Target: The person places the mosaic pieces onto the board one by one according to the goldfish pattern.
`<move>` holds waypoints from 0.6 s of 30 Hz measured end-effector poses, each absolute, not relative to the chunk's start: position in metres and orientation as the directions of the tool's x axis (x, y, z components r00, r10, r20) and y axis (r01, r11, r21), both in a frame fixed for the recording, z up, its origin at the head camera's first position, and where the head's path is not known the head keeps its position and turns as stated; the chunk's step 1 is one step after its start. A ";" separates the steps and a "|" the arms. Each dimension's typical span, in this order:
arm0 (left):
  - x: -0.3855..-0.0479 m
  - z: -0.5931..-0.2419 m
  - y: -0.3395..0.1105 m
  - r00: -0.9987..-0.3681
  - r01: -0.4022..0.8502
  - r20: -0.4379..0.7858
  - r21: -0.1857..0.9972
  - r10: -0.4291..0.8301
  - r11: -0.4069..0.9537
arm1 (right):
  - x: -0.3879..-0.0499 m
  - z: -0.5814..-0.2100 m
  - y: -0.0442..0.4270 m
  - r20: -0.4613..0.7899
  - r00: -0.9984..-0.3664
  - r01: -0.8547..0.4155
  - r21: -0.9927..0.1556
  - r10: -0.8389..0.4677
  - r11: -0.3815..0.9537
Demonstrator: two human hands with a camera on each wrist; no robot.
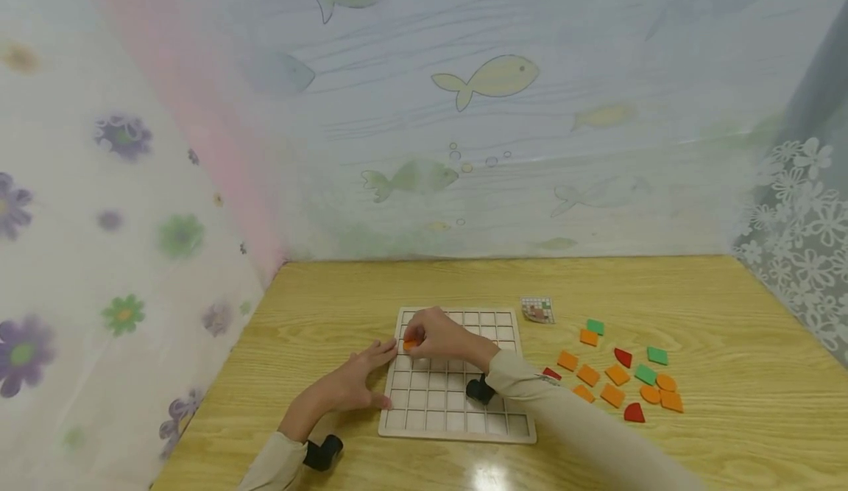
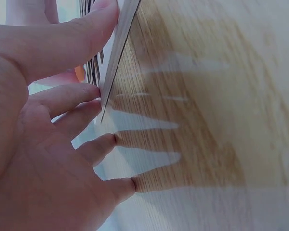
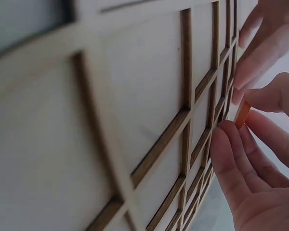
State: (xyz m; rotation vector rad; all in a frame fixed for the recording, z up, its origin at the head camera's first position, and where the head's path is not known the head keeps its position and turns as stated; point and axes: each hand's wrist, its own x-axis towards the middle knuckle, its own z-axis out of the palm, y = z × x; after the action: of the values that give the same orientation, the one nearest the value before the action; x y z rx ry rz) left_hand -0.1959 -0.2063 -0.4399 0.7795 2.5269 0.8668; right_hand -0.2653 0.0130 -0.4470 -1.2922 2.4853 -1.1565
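Orange piece (image 1: 409, 344) is pinched by right hand (image 1: 442, 334), left hand (image 1: 350, 382) spread at board (image 1: 416, 400) edge.

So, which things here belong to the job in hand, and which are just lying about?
In the job:
orange piece, pinched by the right hand
grid board, with the left hand at its edge

Lying about, untouched, though perhaps meant for this job too:
loose orange pieces
green pieces
red pieces
small printed card
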 end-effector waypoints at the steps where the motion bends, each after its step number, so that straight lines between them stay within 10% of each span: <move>1: -0.196 -0.440 -0.206 -0.784 0.383 -0.150 0.648 0.603 0.659 | -0.266 -0.448 0.011 0.230 -0.631 -0.658 -0.664 -0.740 0.355; 18: -0.196 -0.440 -0.206 -0.780 0.384 -0.152 0.649 0.607 0.657 | -0.267 -0.442 -0.009 0.170 -0.637 -0.680 -0.583 -0.752 0.445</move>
State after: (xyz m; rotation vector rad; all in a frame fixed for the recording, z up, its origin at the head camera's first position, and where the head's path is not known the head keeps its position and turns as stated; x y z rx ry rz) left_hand -0.1956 -0.2064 -0.4398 0.7844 2.5193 0.8676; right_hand -0.2672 -0.0093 -0.4419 -1.2803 2.5717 -0.9565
